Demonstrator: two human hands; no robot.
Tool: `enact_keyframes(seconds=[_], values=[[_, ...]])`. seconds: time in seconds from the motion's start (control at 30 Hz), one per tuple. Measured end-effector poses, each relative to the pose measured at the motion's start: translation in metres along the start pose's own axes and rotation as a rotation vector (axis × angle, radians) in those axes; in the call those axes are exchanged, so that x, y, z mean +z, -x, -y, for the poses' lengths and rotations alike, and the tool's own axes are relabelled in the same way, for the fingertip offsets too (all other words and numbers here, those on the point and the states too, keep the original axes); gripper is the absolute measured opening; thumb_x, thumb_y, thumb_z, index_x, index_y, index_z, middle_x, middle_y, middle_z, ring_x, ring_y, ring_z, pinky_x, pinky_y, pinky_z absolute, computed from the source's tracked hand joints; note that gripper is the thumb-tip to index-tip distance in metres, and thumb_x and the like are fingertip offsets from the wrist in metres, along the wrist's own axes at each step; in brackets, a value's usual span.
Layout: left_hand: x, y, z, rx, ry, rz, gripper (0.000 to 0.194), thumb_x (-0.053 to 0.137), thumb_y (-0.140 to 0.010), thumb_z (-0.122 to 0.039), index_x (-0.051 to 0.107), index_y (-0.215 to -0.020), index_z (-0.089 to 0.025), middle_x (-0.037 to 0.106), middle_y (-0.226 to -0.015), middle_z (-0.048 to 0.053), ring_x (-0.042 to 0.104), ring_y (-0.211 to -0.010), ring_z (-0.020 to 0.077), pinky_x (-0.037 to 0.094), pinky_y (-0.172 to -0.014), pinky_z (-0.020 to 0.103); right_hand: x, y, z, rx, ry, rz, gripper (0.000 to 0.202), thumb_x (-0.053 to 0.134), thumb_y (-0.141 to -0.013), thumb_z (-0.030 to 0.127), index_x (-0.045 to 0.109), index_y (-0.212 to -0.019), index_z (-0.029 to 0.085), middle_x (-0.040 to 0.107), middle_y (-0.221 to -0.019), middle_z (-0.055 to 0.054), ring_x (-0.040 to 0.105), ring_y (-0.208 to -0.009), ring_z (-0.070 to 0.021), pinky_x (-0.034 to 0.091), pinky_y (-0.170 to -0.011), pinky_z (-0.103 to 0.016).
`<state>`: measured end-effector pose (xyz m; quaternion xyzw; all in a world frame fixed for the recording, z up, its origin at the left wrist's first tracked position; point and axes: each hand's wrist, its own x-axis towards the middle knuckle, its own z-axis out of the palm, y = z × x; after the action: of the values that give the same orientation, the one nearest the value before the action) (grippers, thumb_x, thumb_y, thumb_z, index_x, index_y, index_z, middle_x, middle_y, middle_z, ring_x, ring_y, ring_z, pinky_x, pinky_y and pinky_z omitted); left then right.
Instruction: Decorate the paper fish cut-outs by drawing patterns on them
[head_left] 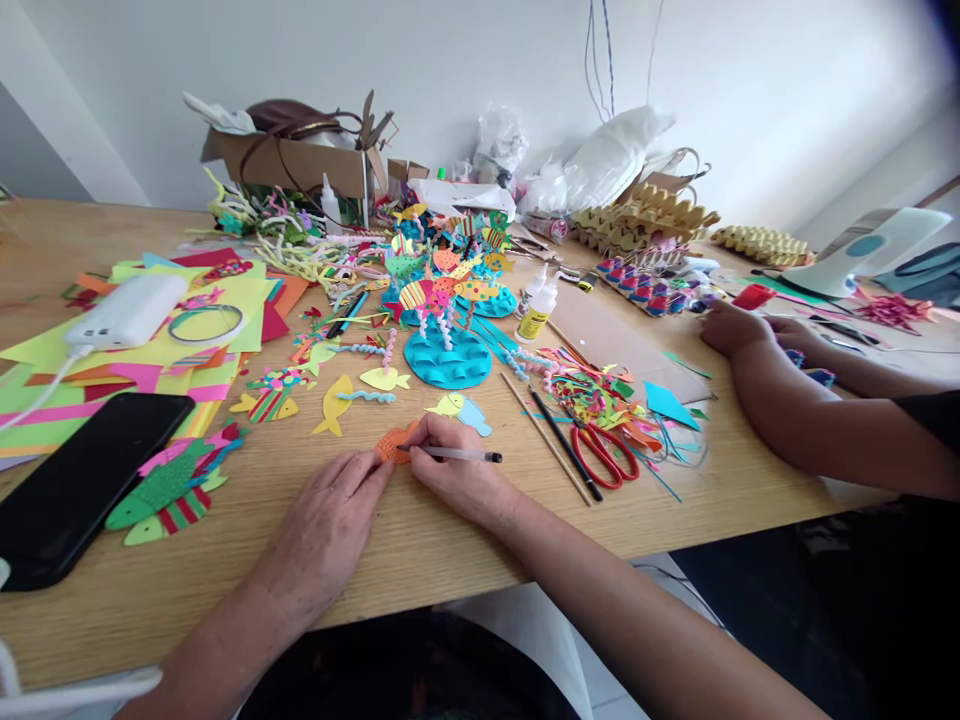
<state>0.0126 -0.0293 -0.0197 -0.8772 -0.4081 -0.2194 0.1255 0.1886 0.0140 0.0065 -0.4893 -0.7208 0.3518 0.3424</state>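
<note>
An orange paper fish (393, 442) covered in small drawn marks lies flat on the wooden table. My left hand (330, 515) holds down its near left edge with the fingertips. In my right hand (456, 478) is a slim pen (472, 455) with a dark end cap, its tip on the orange paper. Just beyond my right hand sits a yellow and pale blue paper fish (452, 404). Plain yellow paper fish (337, 405) with curly stems lie farther off. Behind them, a blue scalloped base (448, 362) carries several decorated fish.
Right of my hand are a wooden stick (541, 432), a black pencil (564, 446), red-handled scissors (606, 455) and paper scraps (592, 385). Glue bottles (535, 315) stand behind. At left lie a phone (86, 480) and colored sheets (247, 300). Another person's arm (780, 390) rests at right.
</note>
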Motion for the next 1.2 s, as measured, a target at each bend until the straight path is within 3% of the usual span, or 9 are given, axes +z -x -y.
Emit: enact_keyframes(seconds=[1.2], values=[[-0.0030, -0.0022, 0.0006, 0.026, -0.011, -0.033, 0.033, 0.031, -0.088, -0.006, 0.059, -0.108, -0.008, 0.061, -0.100, 0.013, 0.058, -0.091, 0.0242, 0.053, -0.077, 0.038, -0.0022, 0.0010, -0.0003, -0.054, 0.022, -0.017, 0.012, 0.052, -0.067, 0.008, 0.049, -0.062, 0.018, 0.050, -0.056, 0.005, 0.045, -0.052, -0.0082, 0.035, -0.053, -0.019]])
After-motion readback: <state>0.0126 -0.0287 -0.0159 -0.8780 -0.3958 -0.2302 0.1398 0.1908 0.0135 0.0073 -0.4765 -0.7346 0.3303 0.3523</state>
